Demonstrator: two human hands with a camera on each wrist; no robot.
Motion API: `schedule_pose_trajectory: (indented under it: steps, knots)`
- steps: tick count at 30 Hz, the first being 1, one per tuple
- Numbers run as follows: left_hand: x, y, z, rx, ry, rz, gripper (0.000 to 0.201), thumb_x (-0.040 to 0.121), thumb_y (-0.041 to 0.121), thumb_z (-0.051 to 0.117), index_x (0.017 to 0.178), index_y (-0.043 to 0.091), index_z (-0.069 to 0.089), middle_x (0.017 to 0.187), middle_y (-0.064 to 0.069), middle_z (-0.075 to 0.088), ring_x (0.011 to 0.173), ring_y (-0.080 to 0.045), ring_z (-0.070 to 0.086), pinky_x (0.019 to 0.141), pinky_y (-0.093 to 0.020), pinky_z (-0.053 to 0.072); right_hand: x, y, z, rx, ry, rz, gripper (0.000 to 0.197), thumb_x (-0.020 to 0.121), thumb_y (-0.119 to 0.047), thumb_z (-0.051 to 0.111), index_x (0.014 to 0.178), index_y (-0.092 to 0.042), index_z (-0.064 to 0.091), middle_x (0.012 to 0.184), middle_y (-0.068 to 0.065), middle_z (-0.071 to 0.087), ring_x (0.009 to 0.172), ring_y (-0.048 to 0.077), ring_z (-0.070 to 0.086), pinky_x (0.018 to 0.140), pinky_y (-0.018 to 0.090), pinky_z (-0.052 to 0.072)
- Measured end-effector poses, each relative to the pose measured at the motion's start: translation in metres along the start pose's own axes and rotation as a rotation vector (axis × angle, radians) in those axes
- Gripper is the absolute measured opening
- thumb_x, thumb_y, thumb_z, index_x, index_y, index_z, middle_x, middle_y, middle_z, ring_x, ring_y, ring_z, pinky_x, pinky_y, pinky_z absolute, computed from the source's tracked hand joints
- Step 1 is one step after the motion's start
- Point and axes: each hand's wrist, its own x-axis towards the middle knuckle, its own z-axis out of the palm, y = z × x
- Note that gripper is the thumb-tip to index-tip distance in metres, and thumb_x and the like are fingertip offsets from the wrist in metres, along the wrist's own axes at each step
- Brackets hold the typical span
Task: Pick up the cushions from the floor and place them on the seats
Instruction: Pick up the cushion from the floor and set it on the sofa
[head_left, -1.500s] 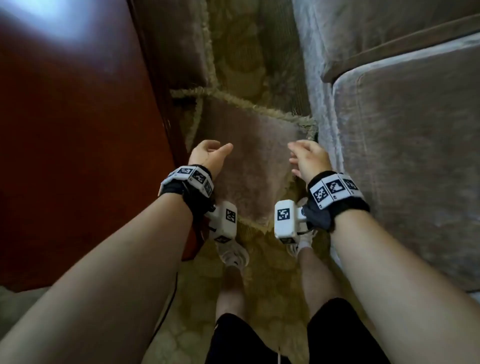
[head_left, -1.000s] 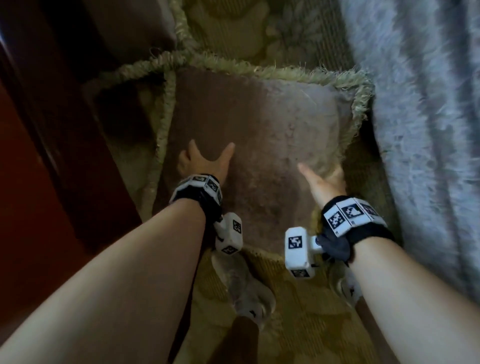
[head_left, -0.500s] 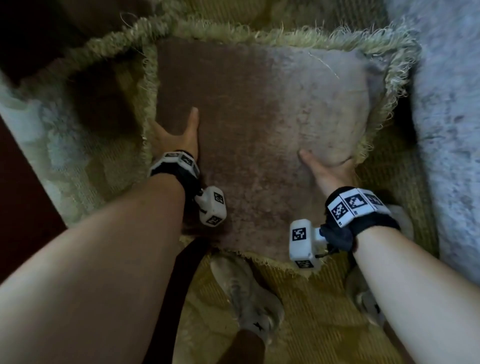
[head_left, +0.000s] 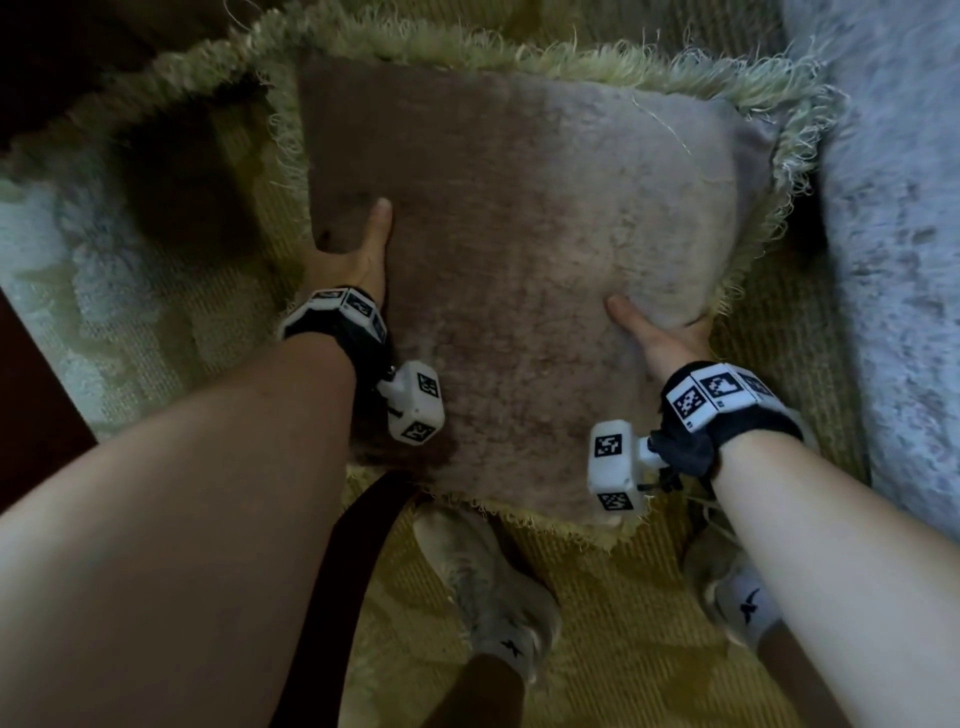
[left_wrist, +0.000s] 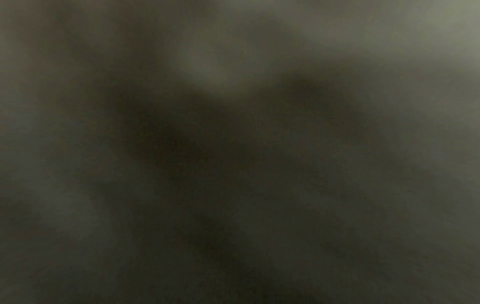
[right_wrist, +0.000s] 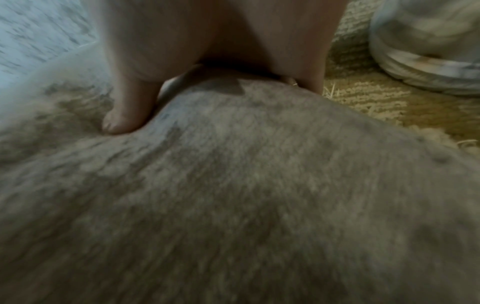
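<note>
A square brown-grey plush cushion (head_left: 524, 270) with a pale green fringe lies on the carpet in front of me. My left hand (head_left: 358, 254) grips its left edge, thumb on top, fingers hidden beneath. My right hand (head_left: 660, 332) grips its right edge, thumb pressed into the top (right_wrist: 124, 111), fingers tucked under the cushion (right_wrist: 259, 195). The left wrist view is dark and blurred.
A grey plush sofa front (head_left: 893, 249) rises along the right. Dark wooden furniture (head_left: 31, 374) stands at the left. A second fringed cushion (head_left: 156, 130) lies in shadow at the upper left. My feet (head_left: 493, 587) stand on the yellow-green carpet (head_left: 613, 623) just below the cushion.
I have bent down closer to the cushion. Both hands moved from hovering above it to its left and right edges and took hold, fingers slipping beneath.
</note>
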Motion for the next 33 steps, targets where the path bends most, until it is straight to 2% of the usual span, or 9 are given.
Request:
schedule_pose_trajectory:
  steps: [6,10,15,18,19,27,30,31,33]
  knots:
    - [-0.008,0.004,-0.004,0.073,-0.123,-0.026,0.118,0.060,0.093,0.051,0.149,0.017,0.037,0.152,-0.008,0.040,0.133,-0.035,0.044,0.107,-0.043,0.035,0.005,0.007,0.000,0.015,-0.003,0.014,0.115,0.060,-0.051,0.084,0.150,-0.017,0.020,0.146,0.007,0.042,0.130,0.028,0.045,0.109,0.039,0.036]
    - [-0.016,0.005,-0.005,0.056,-0.170,-0.020,0.113,0.068,0.086,0.054,0.153,0.017,0.027,0.157,-0.008,0.031,0.138,-0.032,0.038,0.111,-0.042,0.030,0.000,0.006,-0.003,0.029,-0.026,0.042,0.114,0.049,-0.057,0.085,0.145,-0.019,0.035,0.138,0.005,0.051,0.123,0.027,0.052,0.107,0.041,0.039]
    - [-0.034,0.009,-0.014,-0.059,-0.104,0.034,0.118,0.066,0.077,0.067,0.155,0.020,0.016,0.154,-0.007,0.036,0.135,-0.029,0.043,0.107,-0.039,0.034,-0.025,-0.001,-0.013,0.065,-0.030,0.054,0.094,0.058,-0.054,0.083,0.136,-0.014,0.046,0.128,0.004,0.056,0.113,0.024,0.056,0.102,0.038,0.043]
    - [-0.060,0.013,-0.015,-0.110,-0.106,0.069,0.119,0.065,0.076,0.069,0.155,0.020,0.016,0.156,-0.005,0.034,0.139,-0.026,0.039,0.111,-0.038,0.031,-0.040,0.005,-0.028,0.079,0.098,0.034,0.120,0.027,-0.076,0.079,0.131,-0.023,0.052,0.123,-0.004,0.060,0.107,0.021,0.059,0.100,0.038,0.046]
    - [-0.070,0.015,-0.016,-0.132,-0.115,0.081,0.118,0.066,0.075,0.069,0.156,0.019,0.016,0.157,-0.004,0.033,0.140,-0.025,0.038,0.112,-0.037,0.030,-0.045,0.007,-0.036,0.089,0.144,0.021,0.121,0.026,-0.075,0.079,0.131,-0.023,0.050,0.122,-0.003,0.061,0.104,0.021,0.059,0.098,0.037,0.046]
    - [-0.145,0.019,-0.068,-0.269,-0.085,0.106,0.118,0.060,0.071,0.076,0.153,0.020,0.025,0.151,-0.002,0.043,0.137,-0.019,0.042,0.112,-0.026,0.029,-0.146,-0.023,-0.094,0.008,0.219,-0.061,0.108,0.056,-0.061,0.077,0.142,-0.011,0.034,0.139,0.009,0.050,0.125,0.028,0.050,0.108,0.036,0.036]
    - [-0.183,0.030,-0.089,-0.304,-0.080,0.148,0.114,0.064,0.064,0.079,0.152,0.016,0.026,0.148,-0.001,0.044,0.135,-0.017,0.044,0.101,-0.018,0.032,-0.173,-0.032,-0.108,0.035,0.255,-0.070,0.125,0.035,-0.077,0.075,0.137,-0.013,0.044,0.135,0.003,0.055,0.123,0.024,0.053,0.109,0.038,0.038]
    - [-0.193,0.033,-0.096,-0.286,-0.081,0.152,0.115,0.063,0.067,0.078,0.152,0.018,0.025,0.149,0.000,0.044,0.135,-0.018,0.044,0.100,-0.019,0.033,-0.181,-0.035,-0.114,0.031,0.250,-0.063,0.128,0.031,-0.080,0.074,0.136,-0.013,0.046,0.135,0.002,0.055,0.123,0.024,0.054,0.109,0.038,0.038]
    - [-0.214,0.039,-0.111,-0.208,-0.091,0.140,0.123,0.056,0.079,0.071,0.153,0.022,0.022,0.152,0.002,0.040,0.137,-0.023,0.042,0.108,-0.030,0.034,-0.198,-0.041,-0.126,0.023,0.207,-0.041,0.113,0.049,-0.067,0.079,0.140,-0.011,0.042,0.139,0.003,0.052,0.126,0.023,0.051,0.110,0.035,0.035]
